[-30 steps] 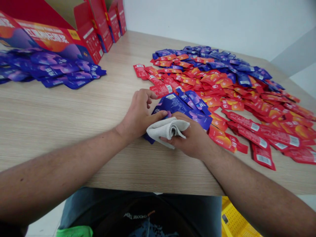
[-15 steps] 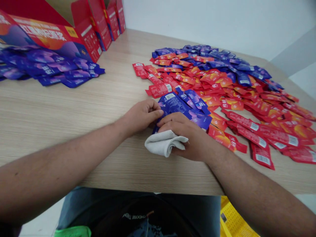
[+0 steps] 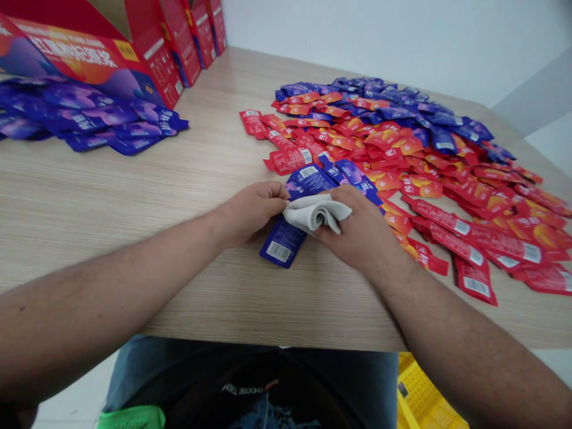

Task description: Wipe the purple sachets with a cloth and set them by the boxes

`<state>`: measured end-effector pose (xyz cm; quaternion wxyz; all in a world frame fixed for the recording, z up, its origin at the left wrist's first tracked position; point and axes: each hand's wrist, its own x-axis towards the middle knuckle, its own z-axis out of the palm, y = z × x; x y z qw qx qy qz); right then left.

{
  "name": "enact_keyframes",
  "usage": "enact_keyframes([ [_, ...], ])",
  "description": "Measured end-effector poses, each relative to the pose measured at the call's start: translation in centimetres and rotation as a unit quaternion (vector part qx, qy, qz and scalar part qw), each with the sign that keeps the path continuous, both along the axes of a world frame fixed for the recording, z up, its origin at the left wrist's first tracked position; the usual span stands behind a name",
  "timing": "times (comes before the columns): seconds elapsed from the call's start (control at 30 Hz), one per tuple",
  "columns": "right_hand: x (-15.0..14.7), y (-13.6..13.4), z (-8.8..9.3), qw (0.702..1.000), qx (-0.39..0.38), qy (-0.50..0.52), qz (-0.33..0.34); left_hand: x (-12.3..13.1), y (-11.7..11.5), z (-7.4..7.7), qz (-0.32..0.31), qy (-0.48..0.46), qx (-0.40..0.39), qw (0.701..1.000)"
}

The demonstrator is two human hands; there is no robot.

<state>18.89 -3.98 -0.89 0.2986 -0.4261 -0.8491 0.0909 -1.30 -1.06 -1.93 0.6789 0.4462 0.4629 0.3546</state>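
Observation:
In the head view, my left hand (image 3: 254, 211) pinches the upper end of a blue sachet (image 3: 282, 243), whose barcode end points toward me above the table. My right hand (image 3: 357, 223) is closed on a folded white cloth (image 3: 315, 213), which lies against the upper part of that sachet. More blue sachets (image 3: 309, 179) lie just beyond my hands, partly covered by the right one. Beside them spreads a heap of red and orange sachets (image 3: 420, 185).
Behind the red heap are more blue sachets (image 3: 402, 107). At the left lies a pile of blue sachets (image 3: 98, 119) in front of an open red carton (image 3: 89, 53), with further red boxes (image 3: 201, 36) behind. A yellow crate (image 3: 424, 393) stands below the table edge at right.
My right hand has moved up and turned, bringing the cloth onto the sachet. The sachet's barcode end, hidden before, now shows below the cloth. My left hand has barely moved.

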Motion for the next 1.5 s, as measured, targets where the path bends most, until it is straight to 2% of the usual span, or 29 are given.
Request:
enact_keyframes([
  [0.07,-0.15,-0.24,-0.07,1.0,-0.003,-0.018,-0.008,0.22,-0.15,0.28,0.02,-0.043,-0.035,0.998],
  [0.2,-0.37,-0.65,0.15,0.996,-0.039,-0.044,0.074,0.28,-0.27,0.65,0.031,-0.052,-0.045,0.997],
  [0.33,0.13,0.01,0.3,0.999,0.033,-0.023,-0.018,0.27,-0.29,0.62,0.031,-0.044,-0.03,0.998],
  [0.5,0.35,0.19,0.27,0.999,-0.007,-0.039,0.036,0.23,-0.24,0.53,0.015,-0.03,-0.023,0.999],
  [0.63,0.24,0.03,0.18,0.998,0.026,-0.027,-0.045,0.14,-0.15,0.37,0.021,-0.04,-0.015,0.999],
  [0.77,0.09,-0.15,0.24,0.998,-0.021,-0.037,0.038,0.15,-0.23,0.43,0.015,-0.036,-0.017,0.999],
  [0.8,0.1,-0.13,0.26,0.998,-0.021,-0.04,0.039,0.17,-0.25,0.48,0.017,-0.036,-0.019,0.999],
  [0.9,0.21,-0.01,0.34,0.999,0.024,-0.039,-0.025,0.22,-0.28,0.6,0.033,-0.043,-0.022,0.998],
  [0.93,0.22,0.0,0.35,0.998,0.027,-0.041,-0.026,0.24,-0.29,0.6,0.034,-0.046,-0.021,0.998],
  [1.07,0.15,-0.11,0.33,0.996,-0.027,-0.066,0.05,0.26,-0.3,0.48,0.018,-0.043,-0.012,0.999],
  [1.2,0.17,-0.11,0.25,0.997,0.016,-0.057,-0.039,0.21,-0.28,0.44,0.04,-0.045,-0.017,0.998],
  [1.37,0.06,-0.39,0.41,0.996,-0.037,-0.078,0.031,0.23,-0.38,0.67,0.016,-0.027,-0.013,0.999],
  [1.5,-0.06,-0.48,0.42,0.996,-0.003,-0.066,-0.051,0.32,-0.48,0.98,0.04,-0.031,-0.021,0.999],
])
